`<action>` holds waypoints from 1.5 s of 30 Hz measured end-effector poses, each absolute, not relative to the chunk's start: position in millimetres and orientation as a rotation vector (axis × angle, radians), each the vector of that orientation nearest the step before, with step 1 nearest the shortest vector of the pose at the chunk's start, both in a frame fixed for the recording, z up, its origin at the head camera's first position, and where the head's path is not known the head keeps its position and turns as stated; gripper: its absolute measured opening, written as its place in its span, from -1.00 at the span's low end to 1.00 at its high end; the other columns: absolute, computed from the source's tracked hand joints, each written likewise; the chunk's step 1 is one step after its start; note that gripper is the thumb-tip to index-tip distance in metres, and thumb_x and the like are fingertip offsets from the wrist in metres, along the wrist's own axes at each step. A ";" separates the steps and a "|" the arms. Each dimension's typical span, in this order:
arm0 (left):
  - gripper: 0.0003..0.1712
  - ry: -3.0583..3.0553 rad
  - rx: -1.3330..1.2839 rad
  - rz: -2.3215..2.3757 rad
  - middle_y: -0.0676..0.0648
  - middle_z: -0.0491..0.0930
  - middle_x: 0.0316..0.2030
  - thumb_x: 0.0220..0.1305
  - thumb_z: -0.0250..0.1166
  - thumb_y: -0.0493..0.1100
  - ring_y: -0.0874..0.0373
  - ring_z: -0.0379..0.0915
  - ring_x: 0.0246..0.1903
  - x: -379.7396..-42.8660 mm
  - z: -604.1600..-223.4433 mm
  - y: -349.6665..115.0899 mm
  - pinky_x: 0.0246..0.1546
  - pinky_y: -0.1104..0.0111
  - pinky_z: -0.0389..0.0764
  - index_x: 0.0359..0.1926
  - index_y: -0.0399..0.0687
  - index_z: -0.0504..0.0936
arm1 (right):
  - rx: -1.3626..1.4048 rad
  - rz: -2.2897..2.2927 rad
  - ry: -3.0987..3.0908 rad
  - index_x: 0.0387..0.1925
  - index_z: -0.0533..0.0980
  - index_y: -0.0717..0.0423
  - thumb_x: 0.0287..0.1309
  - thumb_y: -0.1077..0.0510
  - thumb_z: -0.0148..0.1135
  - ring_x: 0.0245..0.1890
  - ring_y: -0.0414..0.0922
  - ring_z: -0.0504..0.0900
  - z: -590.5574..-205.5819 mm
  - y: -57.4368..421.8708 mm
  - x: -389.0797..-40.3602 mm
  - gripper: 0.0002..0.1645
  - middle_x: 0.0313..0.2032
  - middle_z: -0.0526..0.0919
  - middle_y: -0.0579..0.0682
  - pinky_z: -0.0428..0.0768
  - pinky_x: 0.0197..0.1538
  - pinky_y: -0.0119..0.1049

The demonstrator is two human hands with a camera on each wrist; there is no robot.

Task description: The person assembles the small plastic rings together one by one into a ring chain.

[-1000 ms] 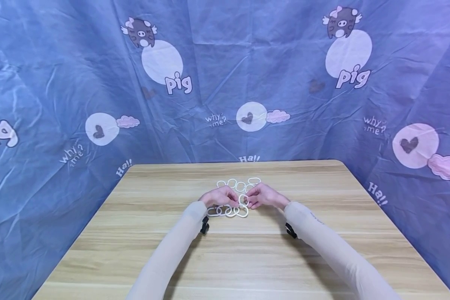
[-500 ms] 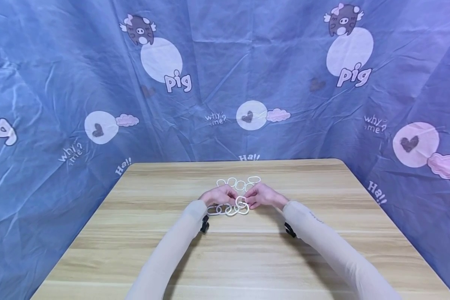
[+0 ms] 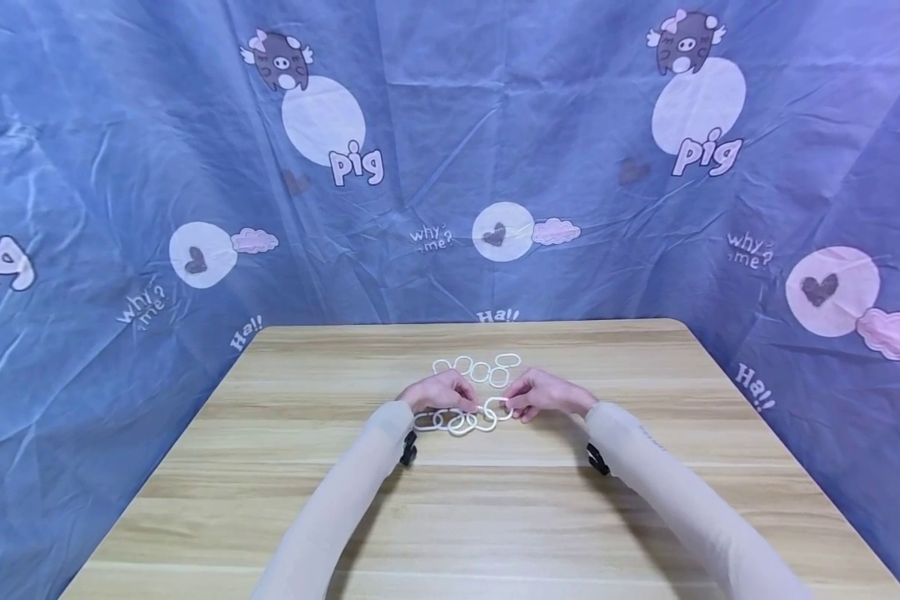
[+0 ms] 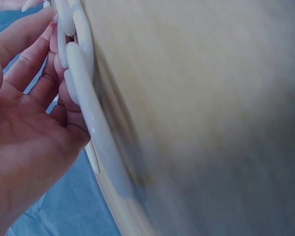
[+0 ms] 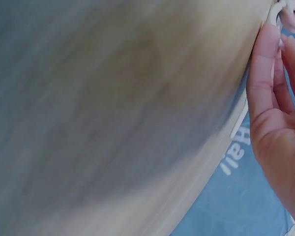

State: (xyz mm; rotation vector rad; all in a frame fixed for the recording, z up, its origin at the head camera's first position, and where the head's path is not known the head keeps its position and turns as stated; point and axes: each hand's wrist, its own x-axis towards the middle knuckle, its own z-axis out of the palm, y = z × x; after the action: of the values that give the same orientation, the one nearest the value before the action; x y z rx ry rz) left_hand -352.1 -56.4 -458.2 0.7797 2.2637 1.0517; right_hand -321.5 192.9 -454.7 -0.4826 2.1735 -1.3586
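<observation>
A chain of several white oval plastic links [image 4: 96, 123] lies along the table in front of both hands. My left hand [image 3: 442, 392] pinches a link near the chain's right part between thumb and fingertips, its other fingers loosely bent behind the links. To the right, my right hand [image 3: 546, 393] pinches the chain's end link [image 3: 499, 399] by its right side. That end link passes through its neighbour. In the right wrist view, thumb and fingers of the right hand [image 5: 273, 98] close on the link's edge at the top right corner.
Beyond the hands, several loose white links [image 3: 507, 355] lie in a staggered row on the wooden table [image 3: 457, 517]. A blue printed cloth [image 3: 420, 125] hangs behind the table and along its sides.
The end link, earlier raised between the hands and over its neighbour, is now drawn out to the right. My right hand has moved right with it; the left hand has barely moved.
</observation>
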 end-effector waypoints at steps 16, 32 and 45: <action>-0.79 2.301 0.785 1.013 0.09 0.70 -0.34 0.20 0.39 -0.07 0.30 0.49 -0.31 -347.2 -454.5 -50.5 -0.14 0.45 0.45 -0.20 -0.07 0.73 | -0.477 -1.298 2.205 -0.12 0.61 0.38 0.19 0.32 0.27 -0.48 -0.19 0.59 -457.7 210.2 -322.7 -0.76 -0.45 0.69 0.02 0.64 -0.36 -0.38; -0.82 2.263 0.805 1.016 0.09 0.67 -0.42 0.14 0.43 -0.15 0.29 0.50 -0.38 -338.5 -450.3 -41.5 -0.21 0.46 0.49 -0.25 -0.13 0.72 | -0.425 -1.313 2.203 -0.09 0.60 0.35 0.21 0.28 0.27 -0.48 -0.19 0.56 -457.5 209.5 -321.2 -0.74 -0.46 0.64 0.01 0.63 -0.37 -0.37; -0.86 2.314 0.804 0.940 0.13 0.68 -0.49 0.07 0.49 -0.08 0.29 0.46 -0.41 -336.9 -451.7 -35.5 -0.22 0.46 0.41 -0.36 -0.01 0.75 | -0.485 -1.362 2.305 -0.05 0.59 0.38 0.20 0.34 0.24 -0.53 -0.22 0.49 -454.3 203.5 -333.1 -0.72 -0.34 0.70 0.14 0.50 -0.45 -0.44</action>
State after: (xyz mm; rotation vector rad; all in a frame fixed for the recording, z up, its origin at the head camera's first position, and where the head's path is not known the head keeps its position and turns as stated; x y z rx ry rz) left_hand -336.9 -35.5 -451.7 0.8038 2.3142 0.9405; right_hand -333.1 203.5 -454.3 -0.4849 2.3050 -1.3619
